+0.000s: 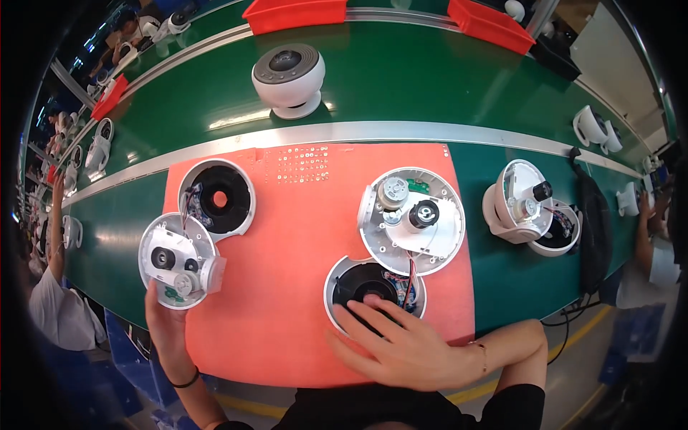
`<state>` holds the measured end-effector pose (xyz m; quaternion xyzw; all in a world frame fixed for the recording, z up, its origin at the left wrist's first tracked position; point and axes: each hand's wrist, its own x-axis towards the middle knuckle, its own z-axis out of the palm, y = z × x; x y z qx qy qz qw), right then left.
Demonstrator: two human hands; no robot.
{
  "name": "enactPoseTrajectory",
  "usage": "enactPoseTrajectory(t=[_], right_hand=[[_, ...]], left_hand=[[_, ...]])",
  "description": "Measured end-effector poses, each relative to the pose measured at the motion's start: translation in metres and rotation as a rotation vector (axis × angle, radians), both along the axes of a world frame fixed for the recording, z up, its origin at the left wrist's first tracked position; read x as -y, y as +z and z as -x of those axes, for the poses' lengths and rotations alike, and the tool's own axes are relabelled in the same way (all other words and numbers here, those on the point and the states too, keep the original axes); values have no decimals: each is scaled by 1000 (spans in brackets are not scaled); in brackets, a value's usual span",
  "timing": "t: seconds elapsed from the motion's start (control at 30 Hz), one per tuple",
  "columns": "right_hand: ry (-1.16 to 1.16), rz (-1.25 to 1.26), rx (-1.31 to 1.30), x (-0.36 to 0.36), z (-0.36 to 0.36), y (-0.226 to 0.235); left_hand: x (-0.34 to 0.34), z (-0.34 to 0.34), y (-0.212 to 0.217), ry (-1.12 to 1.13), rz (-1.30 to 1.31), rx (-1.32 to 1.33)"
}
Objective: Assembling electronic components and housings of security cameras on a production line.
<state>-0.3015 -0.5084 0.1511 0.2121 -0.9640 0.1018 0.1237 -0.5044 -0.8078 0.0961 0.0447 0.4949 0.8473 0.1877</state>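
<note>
Here, right fingers (375,321) over shell (360,281) — touching, apparently

Comprises green surface (494,304), separated by metal rail (430,131) from green belt (423,79) with glare streak (240,120). Includes grey floor (573,373) with yellow line (584,335) and, at upper right, pale panel (616,64).

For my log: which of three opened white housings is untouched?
The rightmost housing, on the green surface; left hand and right hand each touch another housing.
</note>
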Motion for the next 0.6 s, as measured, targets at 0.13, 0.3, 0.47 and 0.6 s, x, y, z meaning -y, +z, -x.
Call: enactPoseTrajectory(t=[0.13,0.3,0.47,0.6], right_hand=[[-104,-106,-23,3,2,-10],[-66,-29,-67,8,-2,-18],[185,306,-140,18,3,3],[375,322,-135,26,6,7]], left_hand=[[-1,-10,-26,147,-230,71],[-31,-81,-20,6,-332,133],[-102,-133,7,-364,-181,405],[-96,-146,-17,-589,-62,296]])
